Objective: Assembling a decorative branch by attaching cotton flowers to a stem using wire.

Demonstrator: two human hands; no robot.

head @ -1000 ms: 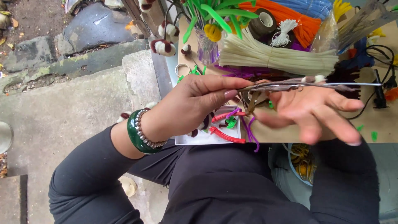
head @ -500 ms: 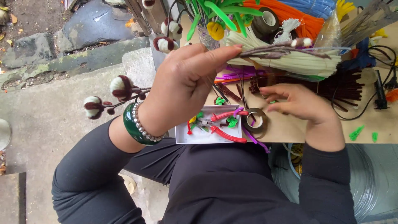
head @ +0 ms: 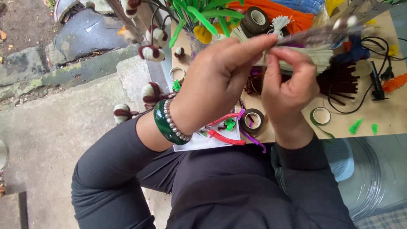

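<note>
Both hands are raised over a craft table (head: pixel 390 114). My left hand (head: pixel 216 80), with a green bangle and bead bracelet at the wrist, pinches one end of a thin fuzzy stem (head: pixel 313 34) that runs off to the upper right with small white tips. My right hand (head: pixel 288 85) pinches the same stem right beside the left fingertips. Below my hands lie red-handled pliers (head: pixel 222 133), a roll of dark tape (head: pixel 251 120) and a purple pipe cleaner (head: pixel 253 140) on a white sheet (head: pixel 199 143).
Bundles of cream (head: pixel 309 55), brown (head: pixel 339 80), orange (head: pixel 288 12) and green (head: pixel 199 12) pipe cleaners cover the table. White-and-maroon pompom stems (head: pixel 150 53) stand at the left. A green tape roll (head: pixel 321 115) and black cable (head: pixel 373 72) lie right. Concrete ground is left.
Both hands have risen from the table. My right hand came up from the tape roll and now pinches the stem beside my left fingertips.
</note>
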